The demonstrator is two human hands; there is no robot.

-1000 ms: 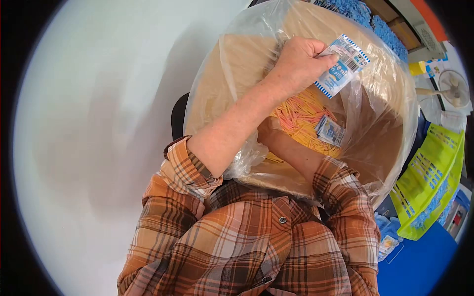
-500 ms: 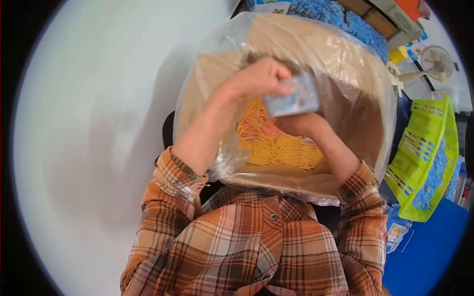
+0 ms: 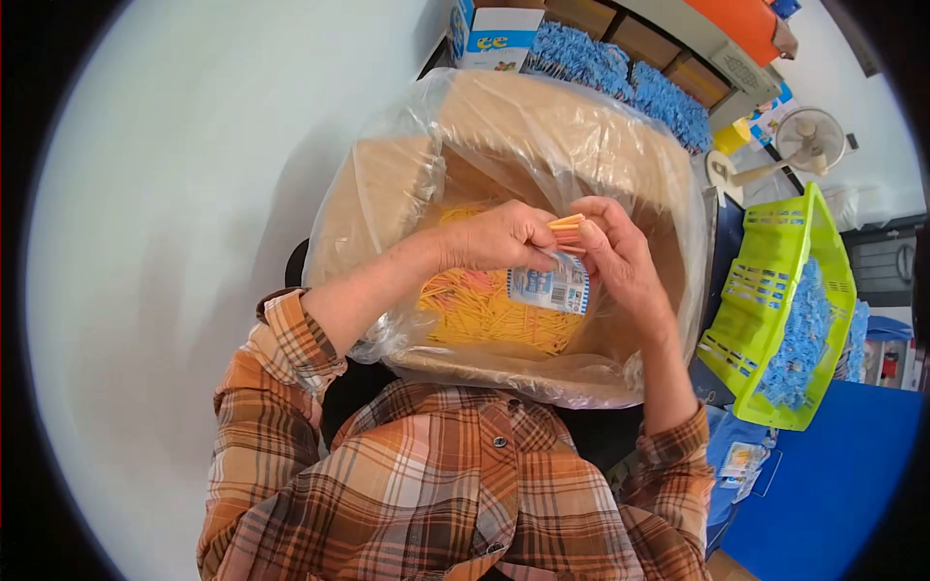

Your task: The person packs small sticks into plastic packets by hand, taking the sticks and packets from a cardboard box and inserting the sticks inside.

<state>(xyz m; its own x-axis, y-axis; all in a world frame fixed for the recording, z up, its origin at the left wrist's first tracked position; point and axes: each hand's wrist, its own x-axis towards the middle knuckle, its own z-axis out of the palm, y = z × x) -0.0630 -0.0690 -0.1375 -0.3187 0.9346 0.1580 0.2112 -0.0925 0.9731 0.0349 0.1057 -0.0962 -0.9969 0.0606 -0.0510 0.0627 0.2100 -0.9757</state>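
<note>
Over a plastic-lined cardboard box (image 3: 504,92), my left hand (image 3: 492,238) is closed on the top edge of a small blue-and-white printed packet (image 3: 548,287). The packet hangs below the fingers. At its mouth, my right hand (image 3: 625,259) pinches a small bundle of thin yellow and pink sticks (image 3: 567,230). The lower ends of the bundle meet the packet's top; how far they reach inside is hidden. Beneath both hands, a heap of loose yellow and pink sticks (image 3: 484,324) covers the bottom of the box.
To the right stands a lime-green basket (image 3: 765,257) with blue packets inside. Behind the box are piles of blue packets (image 3: 581,58) and a printed carton (image 3: 494,37). A fan (image 3: 809,136) is at the back right, above a blue surface (image 3: 823,484). A white wall (image 3: 174,242) fills the left.
My right hand has come up out of the heap with a bundle of sticks and is now at the packet's mouth. My left hand holds the packet lower and more steadily. The view has shifted.
</note>
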